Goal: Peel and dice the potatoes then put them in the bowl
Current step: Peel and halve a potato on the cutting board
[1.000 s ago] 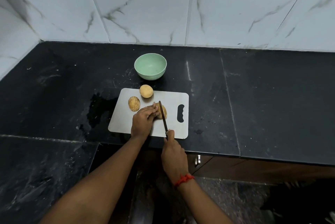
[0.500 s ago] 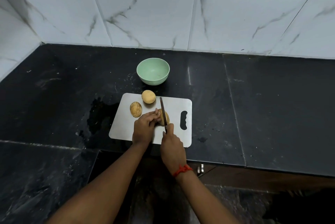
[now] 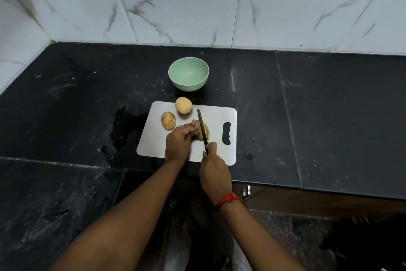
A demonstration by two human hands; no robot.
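On the board (image 3: 219, 152) your left hand (image 3: 176, 144) holds a potato (image 3: 199, 136), your right hand (image 3: 214, 172) grips the knife (image 3: 201, 121) over it: cutting, so slice straight down next.

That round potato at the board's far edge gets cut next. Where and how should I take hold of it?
Probably around its widest middle, from above: the round potato lies free, with the knife close on its right and the bowl behind.

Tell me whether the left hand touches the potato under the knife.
Touching. The head view shows the left hand with its fingers curled onto the potato, no gap visible between them.
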